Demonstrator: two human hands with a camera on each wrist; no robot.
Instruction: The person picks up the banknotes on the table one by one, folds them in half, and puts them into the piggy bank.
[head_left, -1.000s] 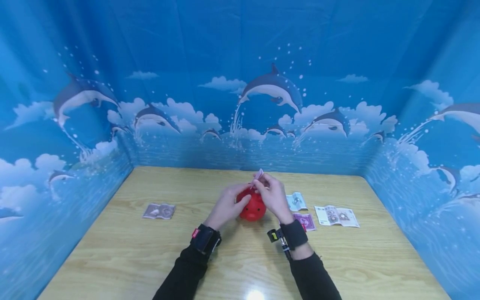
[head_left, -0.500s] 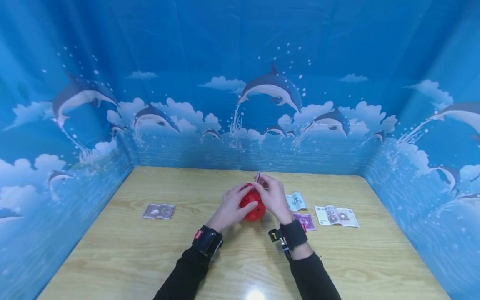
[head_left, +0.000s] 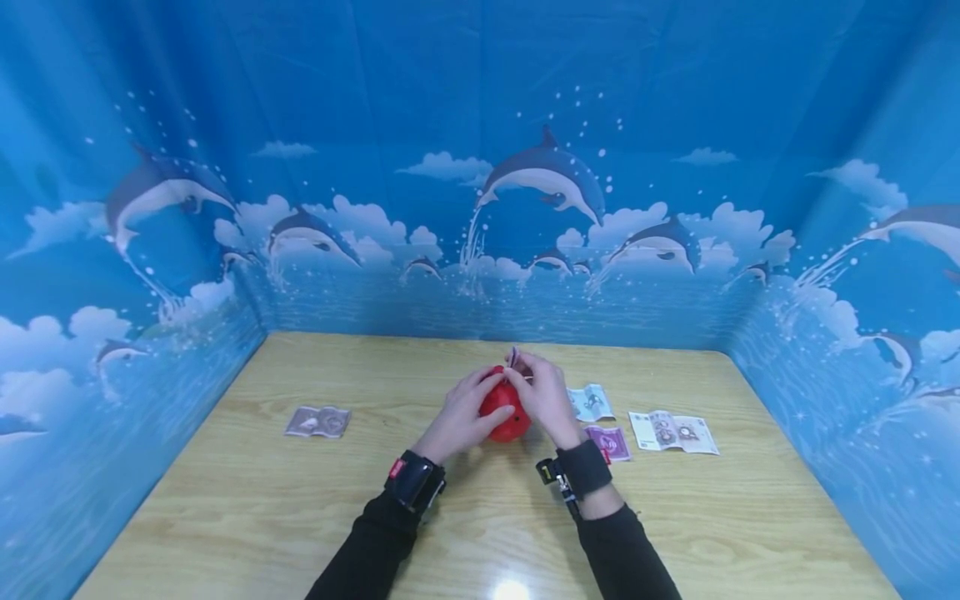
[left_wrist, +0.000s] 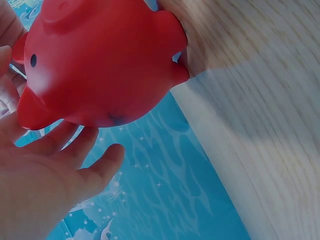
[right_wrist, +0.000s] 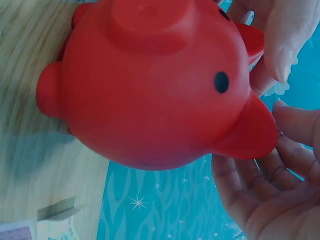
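A red piggy bank [head_left: 512, 430] with black dot eyes stands upright on the table, its snout toward me. My left hand [head_left: 461, 418] holds it from the left, thumb across the front and fingers over the top. Above its top, my right hand [head_left: 546, 398] pinches a folded purplish banknote [head_left: 513, 357], of which only a small end shows. The slot is hidden by the hands. In the right wrist view, the right hand [right_wrist: 282, 192] curls beside one ear of the piggy bank [right_wrist: 150, 100]. The left wrist view has the left hand [left_wrist: 50, 170] along the opposite side.
On the wooden table [head_left: 315, 517], a grey-brown banknote [head_left: 318, 422] lies at the left. To the right lie a light blue banknote [head_left: 593, 403], a purple banknote [head_left: 611, 443] and a pale banknote [head_left: 673, 432]. A blue dolphin-print curtain [head_left: 375, 283] encloses the back and sides.
The left hand has shifted right and wrapped further over the piggy bank, which has turned slightly. The right hand and the folded banknote have moved slightly; less of the note shows above the fingers.
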